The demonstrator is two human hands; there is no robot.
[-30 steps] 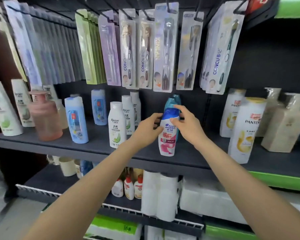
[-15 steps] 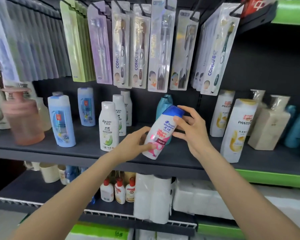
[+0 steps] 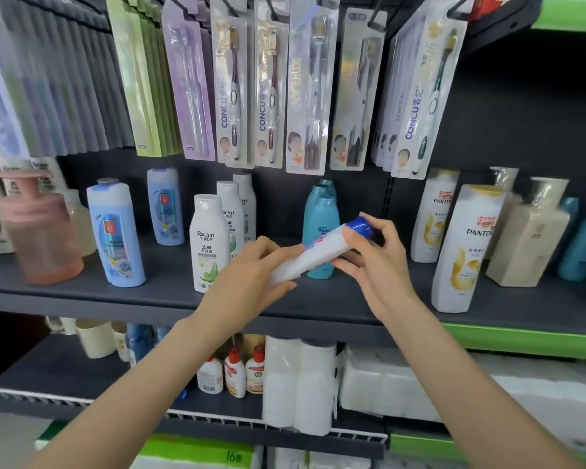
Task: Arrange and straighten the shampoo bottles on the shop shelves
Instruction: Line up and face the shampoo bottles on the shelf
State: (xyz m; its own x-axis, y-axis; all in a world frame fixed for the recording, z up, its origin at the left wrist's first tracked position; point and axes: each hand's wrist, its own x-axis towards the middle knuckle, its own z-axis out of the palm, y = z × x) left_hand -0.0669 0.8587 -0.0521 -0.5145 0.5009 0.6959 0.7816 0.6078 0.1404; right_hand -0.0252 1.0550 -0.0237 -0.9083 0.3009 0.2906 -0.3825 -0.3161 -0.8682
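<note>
Tipping bottle comes off the shelf

Standing a second ago on the dark shelf (image 3: pixel 170 296), the blue-capped shampoo bottle (image 3: pixel 318 253) now lies nearly level in the air before the teal bottles (image 3: pixel 320 218). The left hand (image 3: pixel 251 279) grips its base and the right hand (image 3: pixel 372 262) its cap end, seemingly turning it; restanding remains.

A bottle (image 3: pixel 322 252) is held tilted between two hands above the front edge of the middle shelf (image 3: pixel 318 299), the left hand (image 3: pixel 251 279) at its base, the right hand (image 3: pixel 369 255) at its cap. Behind it stands a Rejoice bottle (image 3: pixel 320 218). Racien bottles (image 3: pixel 208 242) stand to the left, Pantene bottles (image 3: pixel 464 248) to the right. Toothbrush packs (image 3: pixel 268 82) hang above. Paper rolls (image 3: pixel 298 384) sit on the lower shelf (image 3: pixel 65 370).
</note>
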